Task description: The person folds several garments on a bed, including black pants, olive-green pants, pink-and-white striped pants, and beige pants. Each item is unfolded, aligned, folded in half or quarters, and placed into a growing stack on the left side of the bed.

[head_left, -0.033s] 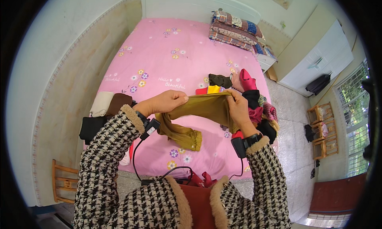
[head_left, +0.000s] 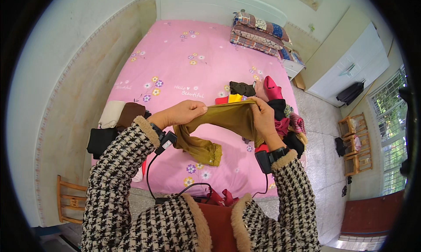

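Olive-green trousers (head_left: 232, 115) are stretched between my two hands above the bed. My left hand (head_left: 183, 111) pinches one end of the top edge, while my right hand (head_left: 262, 116) grips the other end. Below, a leg with a gathered elastic cuff hangs down toward the pink bedsheet (head_left: 175, 59). The fabric sags in a curve between the hands. Part of the garment behind my right hand is hidden.
Folded clothes, with a black one (head_left: 101, 141) nearest, lie at the bed's left edge. A loose clothing pile (head_left: 277, 107) lies at the right. Folded quilts (head_left: 258, 30) are stacked near the headboard (head_left: 197, 6). Wooden chairs (head_left: 356, 140) stand beyond the bed.
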Tool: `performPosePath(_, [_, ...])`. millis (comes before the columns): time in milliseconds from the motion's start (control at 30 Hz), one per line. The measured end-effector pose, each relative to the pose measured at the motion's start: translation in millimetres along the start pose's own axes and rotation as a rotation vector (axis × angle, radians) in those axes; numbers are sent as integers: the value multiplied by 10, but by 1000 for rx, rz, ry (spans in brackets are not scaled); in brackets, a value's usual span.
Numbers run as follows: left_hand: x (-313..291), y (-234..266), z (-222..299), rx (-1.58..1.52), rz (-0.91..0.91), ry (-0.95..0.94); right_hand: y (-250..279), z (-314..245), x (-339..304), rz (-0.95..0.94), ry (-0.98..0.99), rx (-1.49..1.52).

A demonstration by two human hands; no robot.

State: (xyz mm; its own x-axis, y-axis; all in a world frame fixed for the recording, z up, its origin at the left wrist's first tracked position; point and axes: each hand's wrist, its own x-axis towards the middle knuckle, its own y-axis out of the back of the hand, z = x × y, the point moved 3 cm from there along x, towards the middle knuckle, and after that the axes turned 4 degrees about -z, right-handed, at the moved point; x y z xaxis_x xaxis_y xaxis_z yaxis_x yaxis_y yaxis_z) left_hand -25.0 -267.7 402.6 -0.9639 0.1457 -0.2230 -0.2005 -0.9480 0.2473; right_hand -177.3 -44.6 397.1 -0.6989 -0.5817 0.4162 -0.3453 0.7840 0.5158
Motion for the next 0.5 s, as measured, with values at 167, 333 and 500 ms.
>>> performPosePath(167, [92, -39, -266, -61, 22, -8, 113, -268, 109, -7, 151, -48])
performPosePath(333, [180, -148, -454, -155, 16, -76, 106, -497, 156, -26, 191, 0])
performPosePath(500, [183, -320, -777, -159, -32, -17, 106, -645, 200, -22, 179, -44])
